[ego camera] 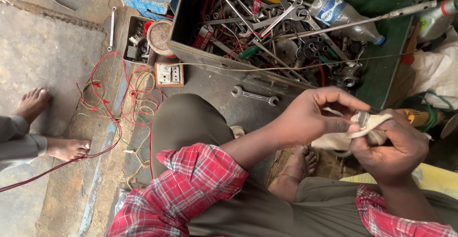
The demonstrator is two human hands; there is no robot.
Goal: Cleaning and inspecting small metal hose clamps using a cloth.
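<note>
Both hands pinched a pale cloth rag [367, 128] around a small grey metal part [363, 118]: the left hand [310, 118] rubbing, the right hand [396, 146] gripping; wiping seemingly underway, needing the part turned next.

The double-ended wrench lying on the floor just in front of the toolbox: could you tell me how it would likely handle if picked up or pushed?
The wrench looks like solid metal, so it is probably stiff and heavy for its size. It lies flat on the floor, so a push would likely slide or spin it rather than roll it. Its greyish sheen hints it may be somewhat slippery, though no oil can be made out.
</note>
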